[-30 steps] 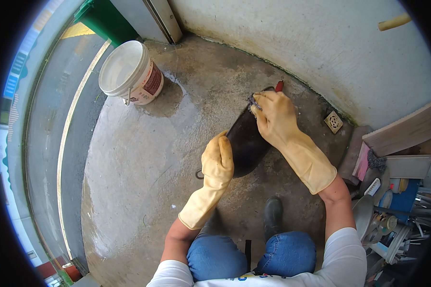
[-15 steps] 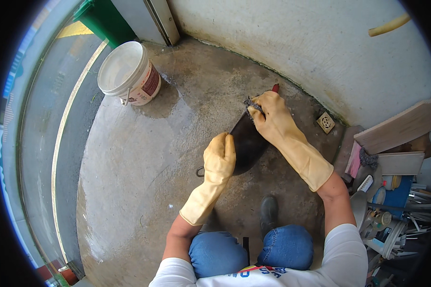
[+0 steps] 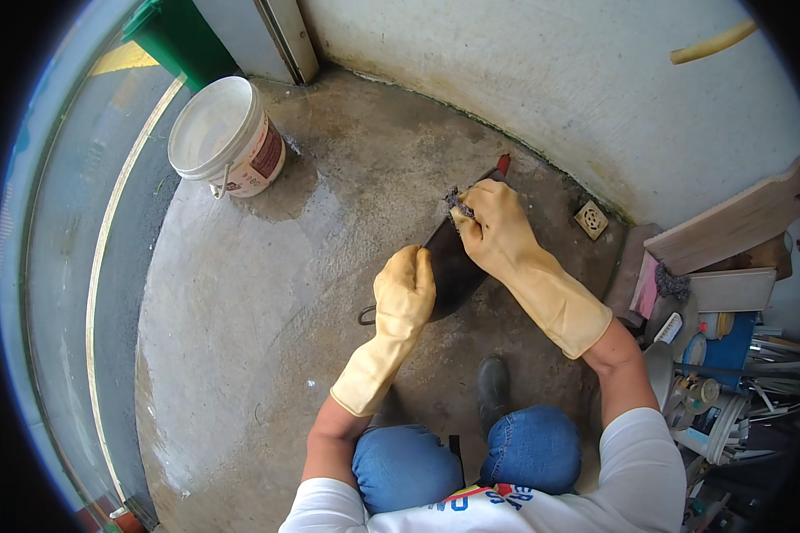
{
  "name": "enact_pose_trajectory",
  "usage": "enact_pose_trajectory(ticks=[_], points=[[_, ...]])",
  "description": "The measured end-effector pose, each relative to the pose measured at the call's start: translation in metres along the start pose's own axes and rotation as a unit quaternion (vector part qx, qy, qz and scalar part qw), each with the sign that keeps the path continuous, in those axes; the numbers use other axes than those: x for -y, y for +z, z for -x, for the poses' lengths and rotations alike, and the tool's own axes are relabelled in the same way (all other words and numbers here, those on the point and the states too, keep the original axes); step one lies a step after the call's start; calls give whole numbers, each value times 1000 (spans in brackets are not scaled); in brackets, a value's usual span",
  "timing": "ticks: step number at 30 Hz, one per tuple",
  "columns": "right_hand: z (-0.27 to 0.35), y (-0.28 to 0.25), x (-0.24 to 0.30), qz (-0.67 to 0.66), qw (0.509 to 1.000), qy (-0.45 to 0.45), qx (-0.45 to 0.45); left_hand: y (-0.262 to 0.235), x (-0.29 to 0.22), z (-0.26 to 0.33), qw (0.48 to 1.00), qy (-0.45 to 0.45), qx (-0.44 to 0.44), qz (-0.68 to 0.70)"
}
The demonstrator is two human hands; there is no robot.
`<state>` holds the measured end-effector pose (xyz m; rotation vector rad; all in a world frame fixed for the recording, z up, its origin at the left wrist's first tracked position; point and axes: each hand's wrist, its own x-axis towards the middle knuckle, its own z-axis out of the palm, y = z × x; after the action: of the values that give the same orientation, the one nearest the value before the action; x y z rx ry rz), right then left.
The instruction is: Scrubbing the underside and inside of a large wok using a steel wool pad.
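Observation:
A black wok (image 3: 460, 277) is tipped on its side above the wet floor, its red handle (image 3: 504, 163) pointing away and a metal loop handle (image 3: 365, 315) at the near left. My left hand (image 3: 406, 282), in a cream rubber glove, is closed on the rim near the loop. In a matching glove, my right hand (image 3: 489, 218) pinches a grey steel wool scrubber (image 3: 454, 202) against the rim toward the red handle. Both gloves hide parts of the wok.
A white bucket (image 3: 256, 169) stands at the far left beside a green bin (image 3: 178, 40). A floor drain (image 3: 590, 219) lies near the wall (image 3: 542, 80). Cutting boards (image 3: 738, 218), a white brush (image 3: 669, 327) and piled utensils (image 3: 773, 373) crowd the right side.
My right hand has slid the scrubber a little nearer along the rim, baring more of the wok by the red handle. My left hand keeps its hold. The whole view has shifted slightly.

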<state>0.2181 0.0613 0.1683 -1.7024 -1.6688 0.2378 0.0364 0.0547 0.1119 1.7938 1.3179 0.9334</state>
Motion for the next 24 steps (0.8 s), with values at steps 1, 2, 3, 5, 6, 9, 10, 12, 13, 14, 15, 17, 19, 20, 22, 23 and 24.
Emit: enact_pose_trajectory(ticks=[1,2,3,5,6,9,10,12,13,14,15,17,19,20,22,23,24], points=[[-1,0,-4,-3,1000,2,-1,-3,0,0,1000,0,2,-3],[-7,-7,-12,14,1000,3,-23,-4,-4,-4,1000,-6,8,2],[-11,-16,-24,33,998,6,-44,-2,-9,-4,1000,-14,16,9],[-13,-21,-51,43,974,218,-35,-2,-9,-1,999,-26,21,7],[-9,-20,-79,53,978,194,-48,-1,-9,-4,999,-37,24,7],[6,-25,-79,-6,974,223,-47,-26,-13,-20,989,-118,81,22],[12,-29,-71,-65,961,267,-41,-31,-8,-21,987,-138,84,2],[40,-25,-102,-307,898,292,-122,-33,-12,-28,985,-138,99,-22],[59,-22,-116,-532,772,293,-186,-34,-14,-30,981,-153,111,-31],[79,-20,-116,-663,671,281,-178,-39,-11,-30,980,-163,109,-30],[91,-19,-111,-665,668,280,-183,-39,-9,-31,980,-159,112,-34],[109,-16,-101,-754,577,271,-156,-37,-2,-32,980,-169,108,-4],[129,-9,-118,-780,542,279,-143,-37,-5,-33,978,-167,127,6],[137,-6,-120,-733,592,296,-156,-38,-2,-34,979,-149,138,6],[156,-5,-124,-683,636,313,-179,-38,2,-37,981,-126,148,14],[161,-9,-118,-731,553,348,-196,-42,5,-40,980,-127,154,21],[166,-11,-116,-773,463,379,-211,-46,7,-42,977,-134,163,13]])
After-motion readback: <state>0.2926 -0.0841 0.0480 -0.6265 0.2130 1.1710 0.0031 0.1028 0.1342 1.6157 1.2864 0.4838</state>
